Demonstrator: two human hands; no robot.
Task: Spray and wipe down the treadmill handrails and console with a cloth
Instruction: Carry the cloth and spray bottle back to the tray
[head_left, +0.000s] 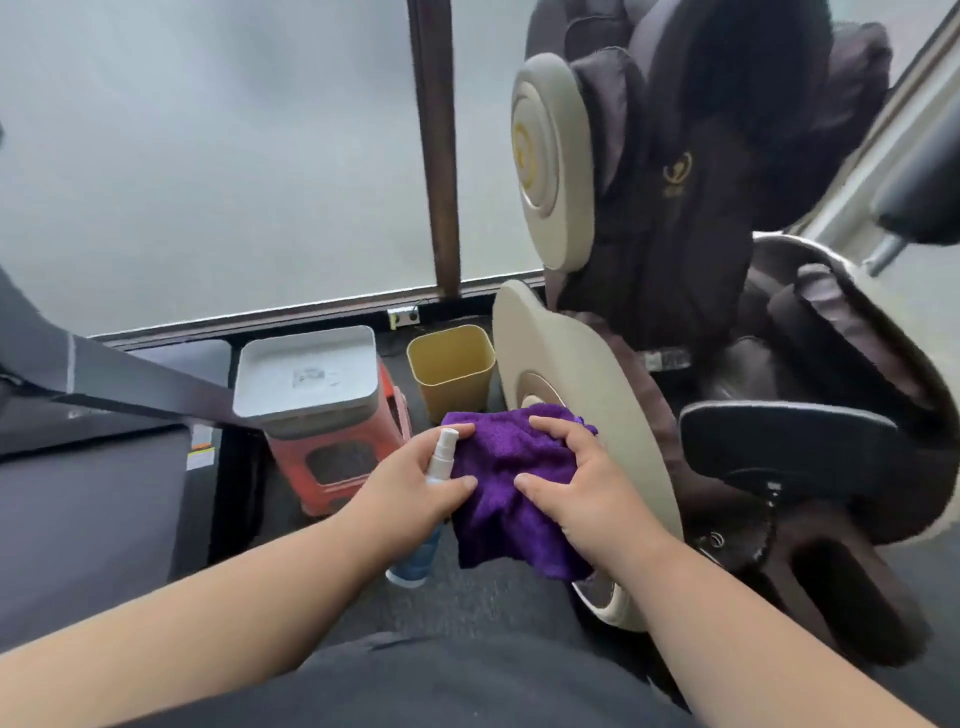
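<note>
My left hand grips a small spray bottle with a white nozzle and a blue base that shows below my wrist; its index finger and thumb also touch the purple cloth. My right hand holds the cloth's right side, with the fingers curled into the fabric. The cloth hangs bunched between both hands in front of my body. The dark treadmill lies at the left, and one of its slanted uprights crosses the left edge. Its console is out of view.
A beige and dark brown massage chair fills the right side, its armrest just behind the cloth. A red plastic stool carries a grey tray. A yellow bin stands by the frosted window wall.
</note>
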